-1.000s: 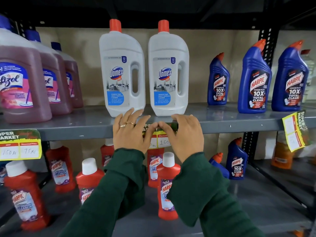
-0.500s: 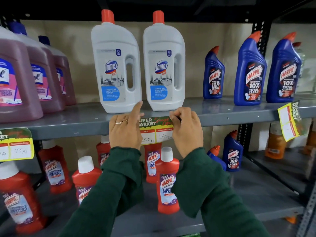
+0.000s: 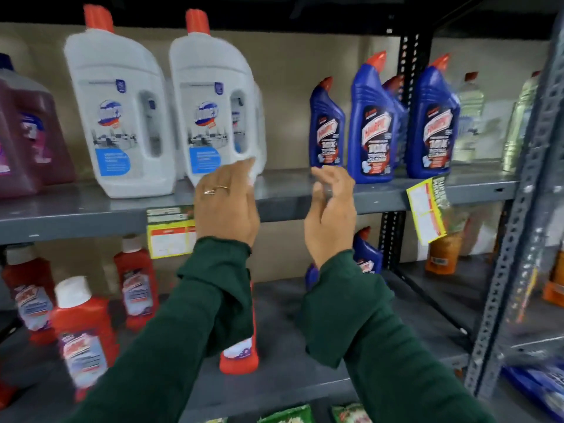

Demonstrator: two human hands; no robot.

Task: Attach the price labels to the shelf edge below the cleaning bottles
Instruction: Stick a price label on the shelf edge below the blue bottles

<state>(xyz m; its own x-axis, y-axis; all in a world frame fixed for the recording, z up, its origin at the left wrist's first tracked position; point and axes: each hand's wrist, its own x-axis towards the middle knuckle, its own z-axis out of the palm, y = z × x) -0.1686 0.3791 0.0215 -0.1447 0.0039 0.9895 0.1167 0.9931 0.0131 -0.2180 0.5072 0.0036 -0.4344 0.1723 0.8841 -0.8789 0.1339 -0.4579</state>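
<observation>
A yellow and green price label (image 3: 169, 232) sticks to the grey shelf edge (image 3: 76, 222) below two white Domex bottles (image 3: 122, 117). My left hand (image 3: 227, 206) is raised just right of that label, covering its right end, fingers up and holding nothing. My right hand (image 3: 331, 212) hovers in front of the shelf edge further right, below the smallest blue Harpic bottle (image 3: 326, 126), fingers loosely curled with nothing seen in them. A second label (image 3: 427, 209) hangs tilted from the edge under the larger blue bottles (image 3: 433, 123). The picture is blurred by motion.
Purple floor-cleaner bottles (image 3: 27, 132) stand at the left of the upper shelf. Red Harpic bottles (image 3: 82, 328) fill the lower shelf. A perforated metal upright (image 3: 518, 239) rises at the right, with orange bottles (image 3: 439, 254) behind it. Green packets (image 3: 290, 415) lie at the bottom.
Both hands have let go of the label under the white bottles and shifted right. The label stays on the shelf edge. My view has swung right.
</observation>
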